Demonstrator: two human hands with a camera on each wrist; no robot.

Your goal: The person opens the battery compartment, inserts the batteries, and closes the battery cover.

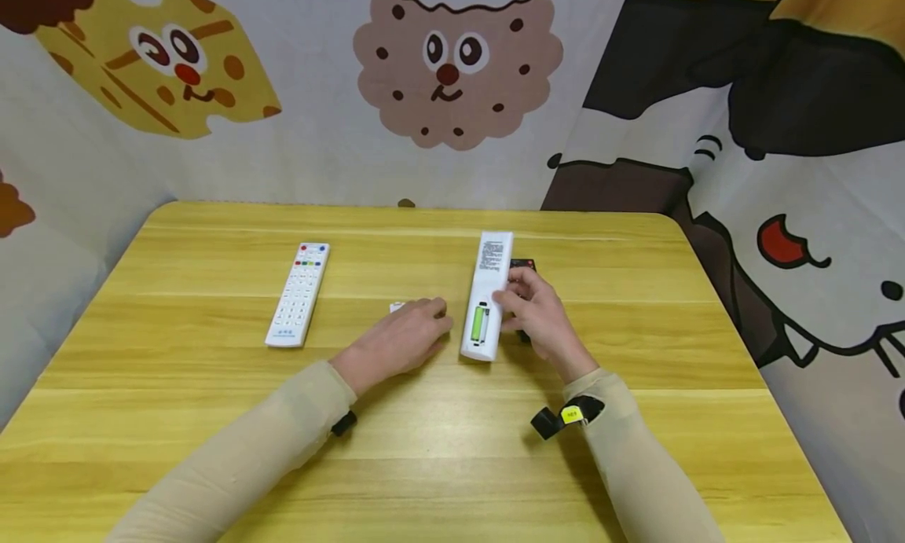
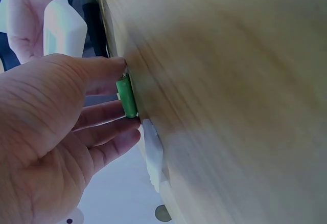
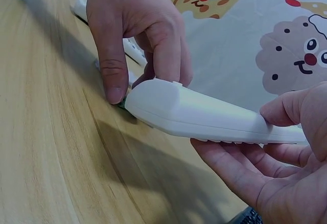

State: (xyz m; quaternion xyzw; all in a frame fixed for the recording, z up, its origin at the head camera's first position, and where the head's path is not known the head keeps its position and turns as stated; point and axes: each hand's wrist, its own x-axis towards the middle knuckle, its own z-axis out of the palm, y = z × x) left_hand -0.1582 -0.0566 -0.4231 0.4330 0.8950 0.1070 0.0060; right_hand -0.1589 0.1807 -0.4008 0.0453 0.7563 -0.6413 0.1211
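Note:
My right hand (image 1: 540, 311) holds a white remote control (image 1: 489, 264) above the table, back side up, thumb on one side and fingers underneath. Its battery compartment (image 1: 480, 324) lacks a cover; a green battery (image 1: 477, 323) lies in the left slot and the right slot is bare. Low at the tabletop, my left hand (image 1: 399, 339) has thumb and fingertips around another green battery (image 2: 126, 97), which the head view hides. Just beyond the left fingers lies a small white piece (image 2: 153, 155), which looks like the compartment cover; the left hand partly covers it in the head view.
A second white remote (image 1: 298, 295) lies buttons up on the left of the wooden table (image 1: 424, 464). Partly under the right hand and held remote is a black remote (image 1: 523, 265). A patterned cloth (image 1: 311, 158) hangs behind the table's far edge.

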